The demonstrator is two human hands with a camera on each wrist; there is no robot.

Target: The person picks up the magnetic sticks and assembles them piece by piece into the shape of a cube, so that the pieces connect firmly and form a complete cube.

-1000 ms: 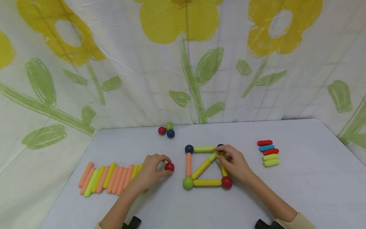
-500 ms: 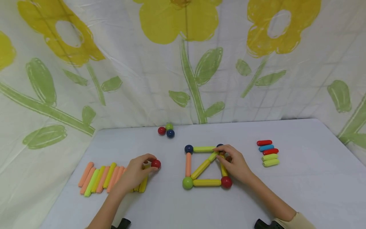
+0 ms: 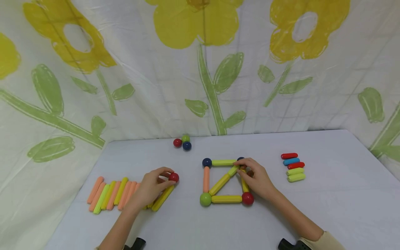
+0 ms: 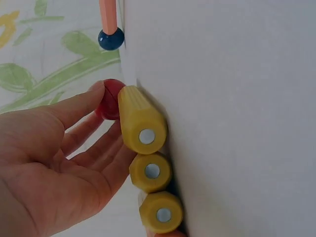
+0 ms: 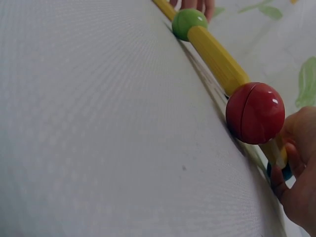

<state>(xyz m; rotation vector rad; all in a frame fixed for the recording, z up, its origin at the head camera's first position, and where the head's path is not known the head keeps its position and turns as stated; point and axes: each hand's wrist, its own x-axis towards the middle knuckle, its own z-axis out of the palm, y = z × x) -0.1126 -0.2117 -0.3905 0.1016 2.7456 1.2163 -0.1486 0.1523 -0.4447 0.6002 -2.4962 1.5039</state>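
My left hand (image 3: pixel 151 189) pinches a red ball (image 3: pixel 173 177) between thumb and fingertips. A yellow magnetic stick (image 3: pixel 163 198) meets the ball at its upper end; in the left wrist view its near end shows a silver disc. My right hand (image 3: pixel 257 178) is at the far right corner of a flat square of sticks and balls, its thumb and index finger pinching the short light-green stick (image 3: pixel 233 170) beside a partly hidden dark blue ball (image 3: pixel 240 158). A yellow stick (image 3: pixel 219 184) continues this diagonal to the green ball (image 3: pixel 205 199). A red ball (image 3: pixel 248 198) forms the near right corner.
A row of orange, yellow and green sticks (image 3: pixel 107 196) lies at the left, partly behind my left hand. Red, green and blue balls (image 3: pixel 186 146) sit near the back edge. Several short sticks (image 3: pixel 295 171) lie at the right. A flowered cloth (image 3: pixel 150 86) hangs behind the table.
My left hand moved left with the red ball to the stick row, then slightly back right; a yellow stick's upper end has swung right with the ball. My right hand stays put.
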